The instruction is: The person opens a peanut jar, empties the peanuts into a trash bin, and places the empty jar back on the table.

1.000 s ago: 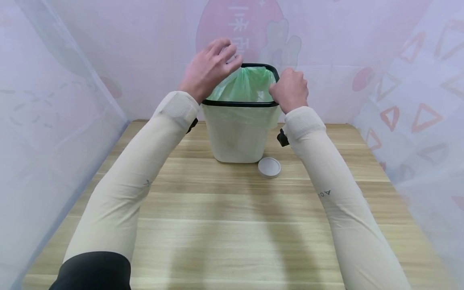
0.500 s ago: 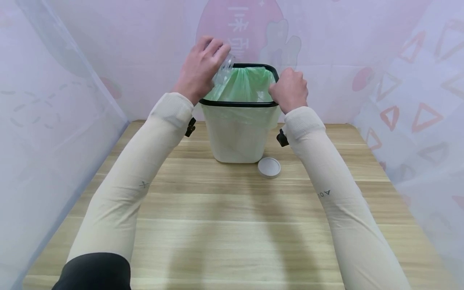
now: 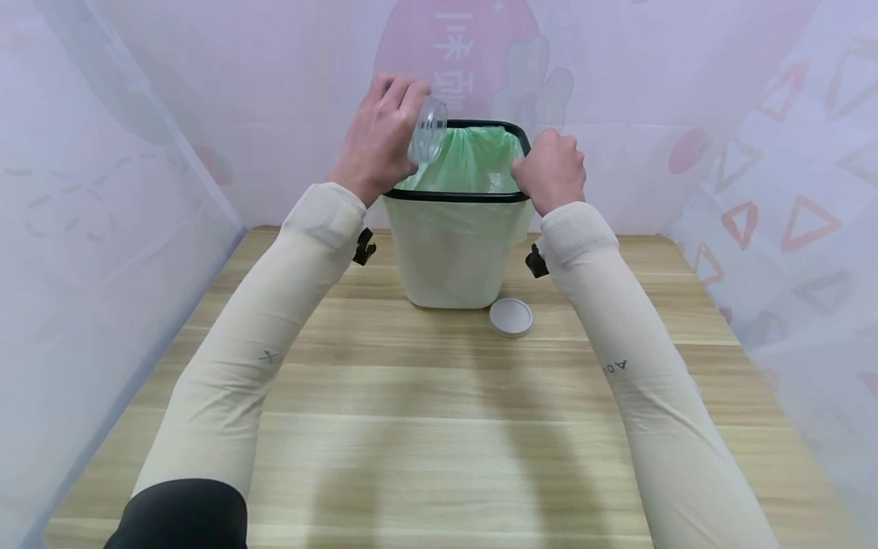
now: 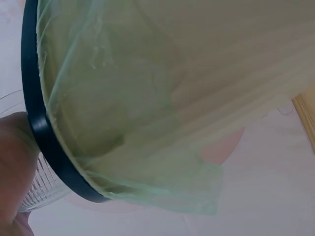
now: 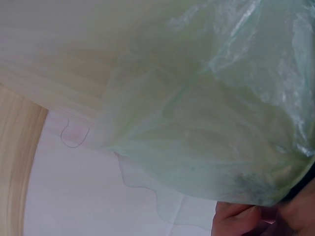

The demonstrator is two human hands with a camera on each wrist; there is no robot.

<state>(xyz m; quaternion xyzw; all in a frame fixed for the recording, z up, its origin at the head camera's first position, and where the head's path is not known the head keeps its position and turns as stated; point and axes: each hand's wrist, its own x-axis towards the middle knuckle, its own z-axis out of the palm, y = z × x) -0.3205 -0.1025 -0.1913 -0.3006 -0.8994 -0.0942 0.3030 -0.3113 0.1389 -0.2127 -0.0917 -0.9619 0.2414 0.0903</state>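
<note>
My left hand (image 3: 380, 137) grips a clear jar (image 3: 430, 130), tilted on its side at the left edge of a white trash bin (image 3: 449, 255). One round end of the jar points right, over the bin's opening. In the left wrist view the jar's ribbed wall (image 4: 44, 189) shows beyond the bin's black rim (image 4: 44, 132). A thin green bag (image 3: 476, 156) lines the bin and folds over the rim. My right hand (image 3: 551, 169) holds the rim at the right side, fingers (image 5: 236, 219) curled beneath the bag's edge. What the jar contains cannot be made out.
A round white lid (image 3: 511, 317) lies on the wooden table (image 3: 425, 457), just in front of the bin's right corner. Printed pale curtains (image 3: 274, 114) enclose the table at the back and both sides.
My left hand has drawn back left and turned, bringing the clear jar into sight at the bin's edge. The right hand keeps its hold on the rim, and the lid has stayed put.
</note>
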